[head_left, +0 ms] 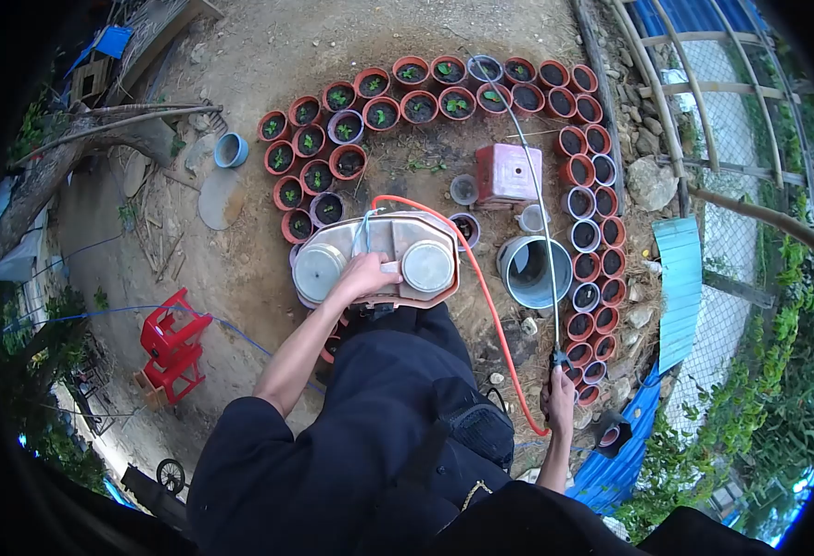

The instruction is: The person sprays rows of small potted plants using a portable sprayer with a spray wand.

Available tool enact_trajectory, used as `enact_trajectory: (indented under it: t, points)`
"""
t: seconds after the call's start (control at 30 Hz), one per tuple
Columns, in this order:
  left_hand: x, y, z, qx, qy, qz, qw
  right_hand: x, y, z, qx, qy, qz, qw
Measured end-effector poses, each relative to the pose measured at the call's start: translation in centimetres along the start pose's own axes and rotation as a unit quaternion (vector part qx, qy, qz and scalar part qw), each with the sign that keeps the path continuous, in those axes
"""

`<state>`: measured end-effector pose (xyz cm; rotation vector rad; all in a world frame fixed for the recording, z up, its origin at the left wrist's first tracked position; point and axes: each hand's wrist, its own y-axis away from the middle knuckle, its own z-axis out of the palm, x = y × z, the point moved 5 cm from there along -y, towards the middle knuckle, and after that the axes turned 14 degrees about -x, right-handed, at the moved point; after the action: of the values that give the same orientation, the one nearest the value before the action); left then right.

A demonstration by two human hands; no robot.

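Observation:
In front of my body is a knapsack sprayer tank [384, 236], seen from above, with a round lid [319, 272] on the left and another lid [428, 267] on the right. My left hand [370, 276] is closed on the tank's top between these lids, its fingers partly hidden. An orange hose [487, 296] arches from the tank down to my right side. There my right hand [560, 398] is wrapped around the black handle of a spray wand [546, 218]. The long thin wand points forward, its far end over the potted seedlings [455, 102].
Rows of pots curve around the front and down the right side [585, 267]. Inside the curve stand a grey bucket [537, 271] and a pinkish box-shaped container [509, 174]. Red plastic stools [173, 345] and a blue pot [231, 150] are leftward. A mesh fence [713, 324] borders the right.

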<state>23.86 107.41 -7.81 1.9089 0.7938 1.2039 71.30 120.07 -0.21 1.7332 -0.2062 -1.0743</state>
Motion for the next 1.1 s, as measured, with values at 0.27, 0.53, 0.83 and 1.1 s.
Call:
enact_trajectory:
  t: [0.27,0.53,0.83,1.1]
  points:
    - [-1.9,-2.5,5.5,0.007,0.024,-0.053,0.998,-6.2,-3.3,-0.6,-0.088,0.125,0.029,0.988]
    - [-1.9,-1.2,11.0,0.088,0.086,-0.104,0.987,-9.2,-10.9,-4.1,-0.152,0.292,-0.028,0.944]
    - [-3.0,0.7,19.7,0.162,0.319,-0.151,0.921,-15.1,-17.6,-6.4,-0.201,0.396,-0.104,0.890]
    - [-2.0,-0.9,30.6,0.184,0.432,-0.189,0.862,-17.7,-18.1,-7.4,-0.259,0.331,-0.012,0.907]
